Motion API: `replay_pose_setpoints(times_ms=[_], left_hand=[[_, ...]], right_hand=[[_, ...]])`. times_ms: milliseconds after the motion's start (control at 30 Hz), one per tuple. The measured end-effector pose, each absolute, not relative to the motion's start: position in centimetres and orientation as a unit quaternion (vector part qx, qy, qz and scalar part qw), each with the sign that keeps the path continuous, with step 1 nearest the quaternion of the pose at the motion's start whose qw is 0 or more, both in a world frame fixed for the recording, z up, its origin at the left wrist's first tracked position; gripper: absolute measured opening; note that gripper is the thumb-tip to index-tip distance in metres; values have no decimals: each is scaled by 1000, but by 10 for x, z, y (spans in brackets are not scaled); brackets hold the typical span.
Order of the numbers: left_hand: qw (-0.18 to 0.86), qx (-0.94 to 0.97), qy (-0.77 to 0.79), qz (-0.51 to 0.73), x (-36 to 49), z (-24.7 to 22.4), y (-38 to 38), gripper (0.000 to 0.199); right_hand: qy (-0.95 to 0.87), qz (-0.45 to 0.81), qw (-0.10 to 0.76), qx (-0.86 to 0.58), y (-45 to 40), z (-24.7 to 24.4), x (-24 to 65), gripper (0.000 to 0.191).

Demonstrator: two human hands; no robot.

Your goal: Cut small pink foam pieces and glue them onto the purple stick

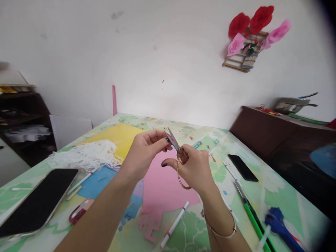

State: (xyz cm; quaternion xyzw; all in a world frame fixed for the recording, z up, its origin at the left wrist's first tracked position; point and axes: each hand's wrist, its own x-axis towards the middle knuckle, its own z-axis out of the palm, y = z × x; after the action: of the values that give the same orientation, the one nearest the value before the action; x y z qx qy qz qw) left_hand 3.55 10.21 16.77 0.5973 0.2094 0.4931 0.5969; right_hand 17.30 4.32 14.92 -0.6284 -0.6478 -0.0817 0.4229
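In the middle of the view, my right hand [195,168] grips small scissors [176,142] with gold-coloured handles, one loop hanging below the palm. The blades point up and left, slightly parted. My left hand [147,150] is closed in a pinch beside the blade tips, and a small pink piece [172,138] shows between the blades at its fingertips. The fingers hide most of that piece. Below both hands lies a pink sheet [168,182] with a cut-up lower edge.
A yellow sheet [123,134], white strings [86,154], blue paper [97,182] and a large phone [39,199] lie left. To the right are a smaller phone [243,168], green-handled scissors [253,217] and a blue tool [279,224]. A white marker [174,225] lies in front.
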Motion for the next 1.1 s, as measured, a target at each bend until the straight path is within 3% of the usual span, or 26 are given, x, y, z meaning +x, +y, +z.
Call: replay_pose_setpoints(times_ms=[1100], left_hand=[[630, 595, 202, 457, 36, 170, 98, 6]], right_hand=[[-637, 27, 474, -607, 43, 153, 170, 45]])
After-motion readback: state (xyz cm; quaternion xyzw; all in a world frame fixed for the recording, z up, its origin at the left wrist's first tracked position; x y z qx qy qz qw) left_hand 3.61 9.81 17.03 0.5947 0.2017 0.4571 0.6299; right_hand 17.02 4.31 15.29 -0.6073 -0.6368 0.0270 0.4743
